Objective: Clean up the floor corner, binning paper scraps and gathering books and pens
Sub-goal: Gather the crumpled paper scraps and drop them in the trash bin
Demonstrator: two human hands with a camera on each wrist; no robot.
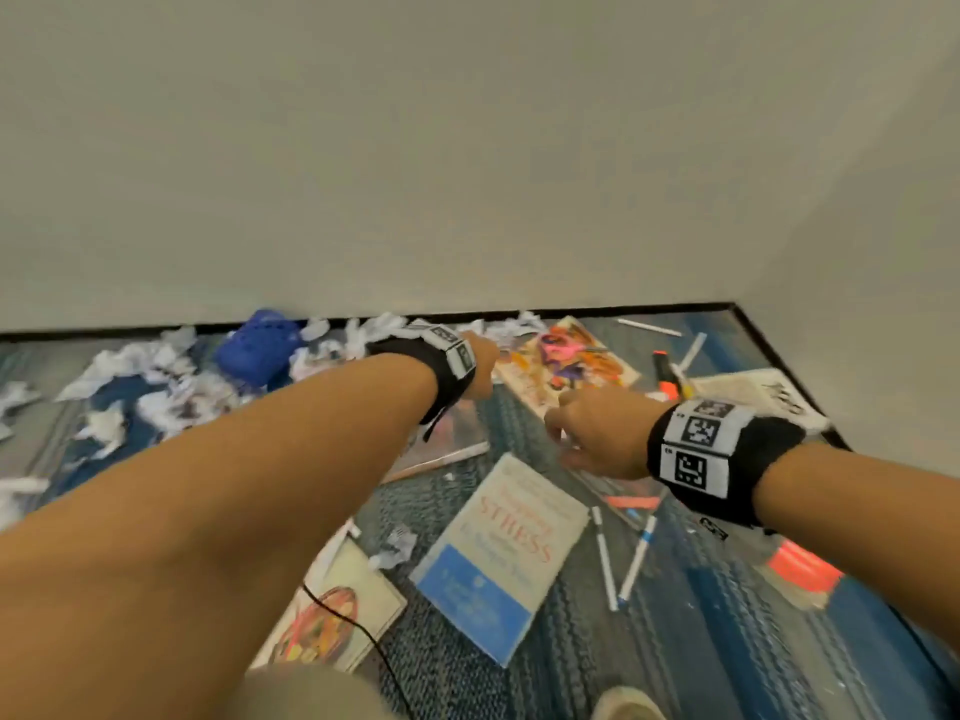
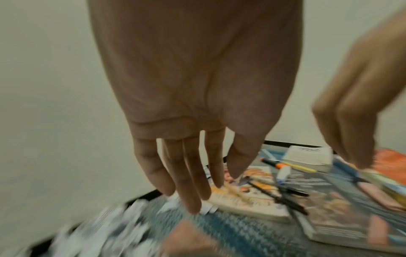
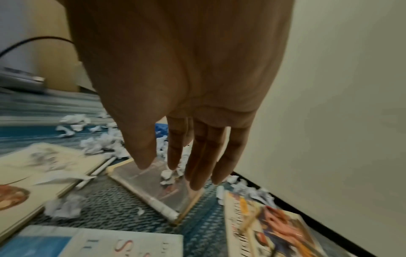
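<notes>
Both hands reach toward the floor corner, fingers straight and holding nothing. My left hand [image 1: 480, 363] [image 2: 206, 184] hovers over crumpled paper scraps [image 1: 145, 376] [image 2: 110, 226] by the wall, next to a colourful comic-cover book [image 1: 566, 363] [image 2: 248, 200]. My right hand [image 1: 582, 433] [image 3: 173, 167] hangs above a plastic-wrapped book [image 1: 447, 444] [image 3: 158, 187]. A white and blue "Stress" book [image 1: 504, 553] [image 3: 98, 243] lies nearer me, with two white pens [image 1: 621, 558] beside it. An orange marker [image 1: 665, 374] lies near the corner.
A blue bin [image 1: 257, 345] lies on its side among the scraps at the wall. A cream book with round art [image 1: 332, 615] and a thin black cable [image 1: 363, 631] are at my feet. Another white book [image 1: 763, 397] sits in the corner. Two walls meet at the right.
</notes>
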